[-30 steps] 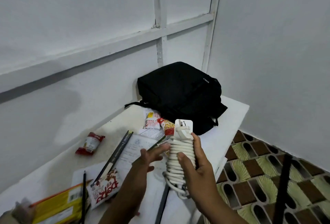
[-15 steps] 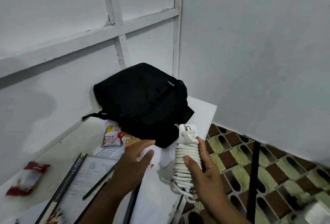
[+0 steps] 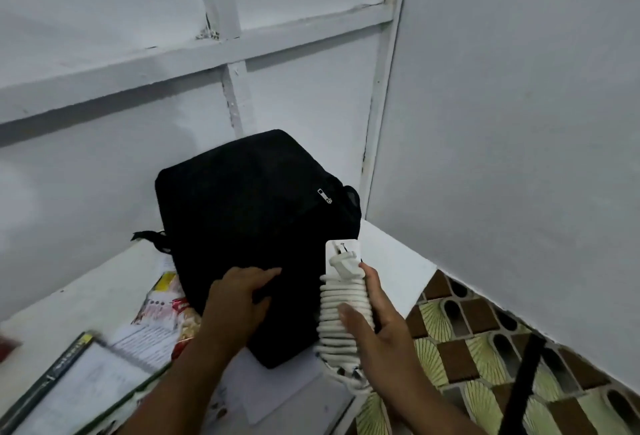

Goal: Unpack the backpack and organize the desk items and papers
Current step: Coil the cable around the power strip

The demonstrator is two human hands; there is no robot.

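Note:
A black backpack (image 3: 256,212) lies in the far corner of the white desk (image 3: 398,254), against the wall. My left hand (image 3: 235,303) rests flat on the near end of the backpack, fingers spread, holding nothing. My right hand (image 3: 377,327) grips a white power strip with its cable wound around it (image 3: 341,299), held upright just right of the backpack, its plug tucked at the top. Papers (image 3: 287,393) and a notebook (image 3: 86,382) lie on the desk near me; snack packets (image 3: 162,306) stick out from under the backpack's left side.
The desk's right edge drops to a patterned brown and green tiled floor (image 3: 485,358). A thin black rod (image 3: 519,382) stands at the lower right. White panelled walls close in behind and to the right.
The view has swung right and closer to the backpack. My left hand moved forward onto the backpack. My right hand kept the wound power strip and carried it nearer the backpack.

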